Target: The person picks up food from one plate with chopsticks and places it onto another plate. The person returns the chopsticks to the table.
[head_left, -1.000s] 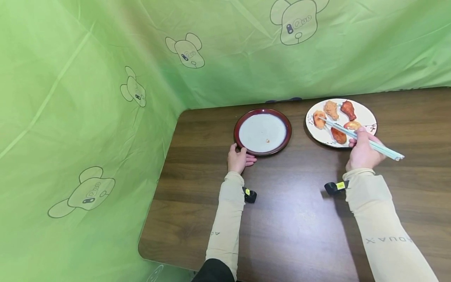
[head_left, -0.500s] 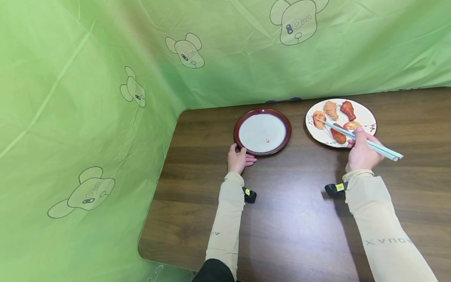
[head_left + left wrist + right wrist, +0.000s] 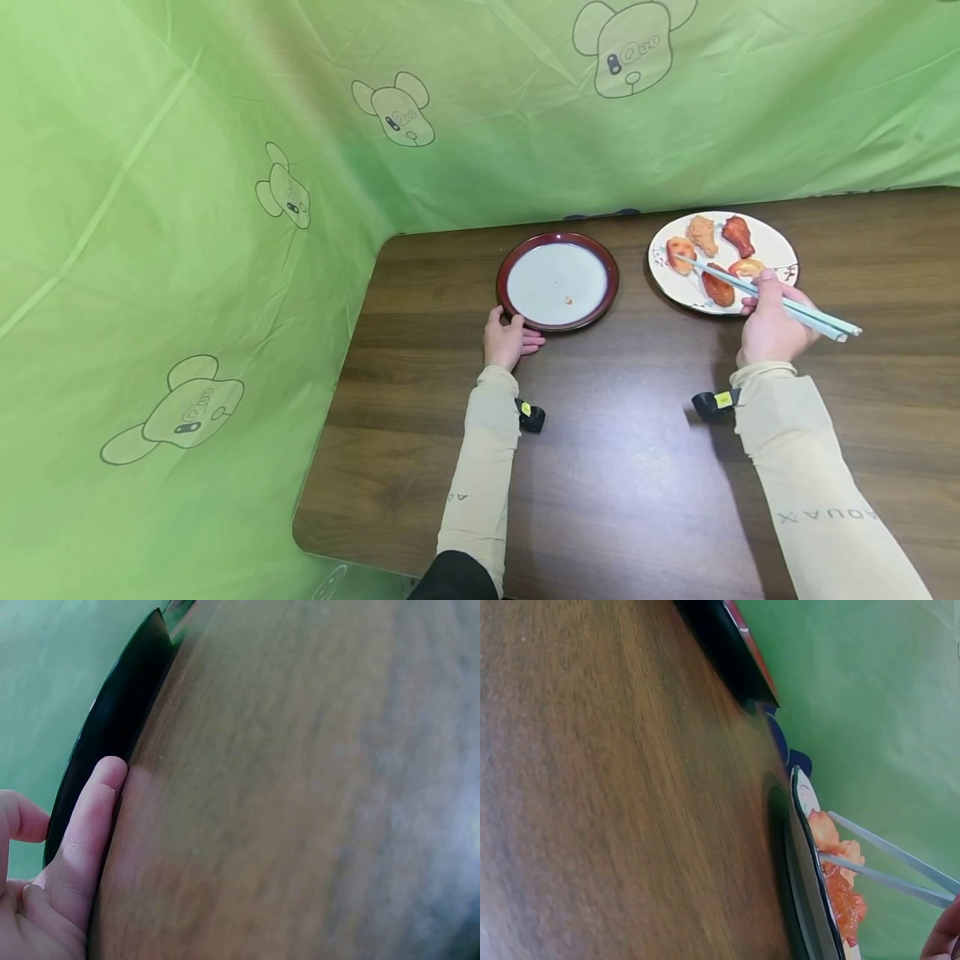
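Observation:
My left hand grips the near-left rim of a red-brown rimmed plate with a pale centre. In the left wrist view, several fingers lie against the plate's dark underside, and the thumb touches its rim. A pair of pale blue chopsticks is held in my right hand over the white oval plate. Their tips stand at an orange-brown chicken piece on that plate's left side. The right wrist view shows the chopstick tips apart, around a light piece.
Beside that piece lie a pale fried drumstick, a red-brown drumstick, a darker brown piece and a yellowish piece. A small crumb lies on the rimmed plate. Green cloth hangs behind the wooden table.
The chopsticks have shifted only slightly, their back ends a little further apart, with the tips staying at the same chicken piece. My left hand has kept its place on the rim.

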Available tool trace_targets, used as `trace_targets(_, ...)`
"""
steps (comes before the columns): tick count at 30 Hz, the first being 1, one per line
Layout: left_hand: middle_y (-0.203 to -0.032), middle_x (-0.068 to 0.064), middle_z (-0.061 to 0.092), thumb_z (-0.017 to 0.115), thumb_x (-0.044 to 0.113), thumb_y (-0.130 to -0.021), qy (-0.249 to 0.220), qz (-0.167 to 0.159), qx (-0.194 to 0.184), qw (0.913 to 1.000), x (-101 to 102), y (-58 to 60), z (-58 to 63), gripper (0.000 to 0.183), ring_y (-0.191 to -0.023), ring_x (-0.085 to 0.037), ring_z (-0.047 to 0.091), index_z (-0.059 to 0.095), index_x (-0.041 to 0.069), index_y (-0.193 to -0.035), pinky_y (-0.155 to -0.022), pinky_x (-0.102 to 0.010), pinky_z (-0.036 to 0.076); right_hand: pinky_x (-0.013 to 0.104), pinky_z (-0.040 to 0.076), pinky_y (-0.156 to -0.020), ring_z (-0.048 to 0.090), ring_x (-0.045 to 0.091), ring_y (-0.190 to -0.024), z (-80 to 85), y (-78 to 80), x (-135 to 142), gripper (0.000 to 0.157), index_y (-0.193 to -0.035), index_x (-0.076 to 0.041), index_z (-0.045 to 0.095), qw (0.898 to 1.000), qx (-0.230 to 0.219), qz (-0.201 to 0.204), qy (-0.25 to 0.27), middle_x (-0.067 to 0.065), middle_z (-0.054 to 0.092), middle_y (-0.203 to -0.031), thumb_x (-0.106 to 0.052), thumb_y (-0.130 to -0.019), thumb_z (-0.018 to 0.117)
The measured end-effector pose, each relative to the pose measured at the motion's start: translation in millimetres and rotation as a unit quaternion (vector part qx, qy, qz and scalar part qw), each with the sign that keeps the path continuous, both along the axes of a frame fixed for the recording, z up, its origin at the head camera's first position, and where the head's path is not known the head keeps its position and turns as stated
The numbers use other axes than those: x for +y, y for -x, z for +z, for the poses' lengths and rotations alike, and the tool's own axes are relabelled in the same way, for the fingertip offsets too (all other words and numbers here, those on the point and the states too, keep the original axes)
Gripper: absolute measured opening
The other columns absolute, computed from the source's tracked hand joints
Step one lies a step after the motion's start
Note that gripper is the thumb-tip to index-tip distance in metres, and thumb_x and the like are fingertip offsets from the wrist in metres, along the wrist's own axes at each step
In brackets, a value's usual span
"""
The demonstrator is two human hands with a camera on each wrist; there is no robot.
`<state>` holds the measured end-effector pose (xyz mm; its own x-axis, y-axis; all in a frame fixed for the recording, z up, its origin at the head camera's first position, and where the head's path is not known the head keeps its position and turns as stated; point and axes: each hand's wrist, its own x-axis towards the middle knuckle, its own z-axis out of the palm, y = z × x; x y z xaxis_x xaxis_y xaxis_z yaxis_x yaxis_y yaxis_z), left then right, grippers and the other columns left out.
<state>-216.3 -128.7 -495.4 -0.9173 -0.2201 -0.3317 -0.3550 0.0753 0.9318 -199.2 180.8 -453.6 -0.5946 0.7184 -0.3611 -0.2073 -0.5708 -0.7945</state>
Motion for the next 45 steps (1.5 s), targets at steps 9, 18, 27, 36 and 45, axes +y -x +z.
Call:
trace_targets(9,-0.086,-0.027,0.072,0.043,0.014,-0.097,0.000,0.000,0.004,1.0000,-0.4,0.0,-0.9,0.055,-0.067,-0.029,0.074,0.026,0.005,-0.149,-0.058,-0.031,0.062,0.016,0.045,-0.041,0.053,0.010,-0.047,2.9,-2.1,2.8,0.020,-0.080,-0.003,0.067,1.000,-0.003,-0.008,0.001,0.004,0.068,-0.069,-0.014,-0.074,0.083)
trace_targets(18,-0.085,-0.026,0.072,0.043,0.014,-0.097,0.002,0.000,0.004,1.0000,-0.8,0.1,-1.3,0.055,-0.066,-0.029,0.074,0.027,0.005,-0.148,-0.058,-0.031,0.062,0.014,0.045,-0.042,0.054,0.008,-0.047,7.7,-5.5,1.5,0.019,-0.080,-0.003,0.070,0.999,0.013,-0.007,-0.038,0.003,0.070,-0.072,-0.017,-0.077,0.082)
trace_targets(27,-0.087,-0.028,0.071,0.043,0.012,-0.097,0.003,0.003,0.005,1.0000,-0.4,-0.7,-1.2,0.055,-0.067,-0.030,0.073,0.026,0.004,-0.148,-0.058,-0.031,0.062,0.009,0.042,-0.064,0.054,-0.006,-0.068,20.9,-16.9,-25.4,0.020,-0.077,-0.002,0.074,0.892,0.016,0.108,-0.439,-0.020,0.060,-0.069,-0.017,-0.089,0.068)
trace_targets(36,-0.087,-0.028,0.071,0.043,0.012,-0.097,0.002,0.003,0.011,0.9999,0.4,-0.9,0.3,0.055,-0.069,-0.031,0.074,0.026,0.003,-0.148,-0.058,-0.031,0.062,0.002,0.039,-0.081,0.054,-0.002,-0.084,32.6,-34.4,-34.1,0.026,-0.083,0.004,0.074,0.648,0.274,0.202,-0.682,0.017,0.066,-0.080,-0.020,-0.090,0.066)
trace_targets(45,-0.084,-0.027,0.072,0.044,0.012,-0.096,0.001,0.005,0.007,1.0000,0.1,-1.3,0.2,0.056,-0.066,-0.030,0.073,0.026,0.003,-0.148,-0.057,-0.031,0.062,0.013,0.047,-0.071,0.059,0.015,-0.069,14.9,-55.0,-25.5,0.049,-0.081,-0.003,0.074,0.531,0.302,0.218,-0.761,0.006,0.066,-0.082,-0.042,-0.098,0.050)
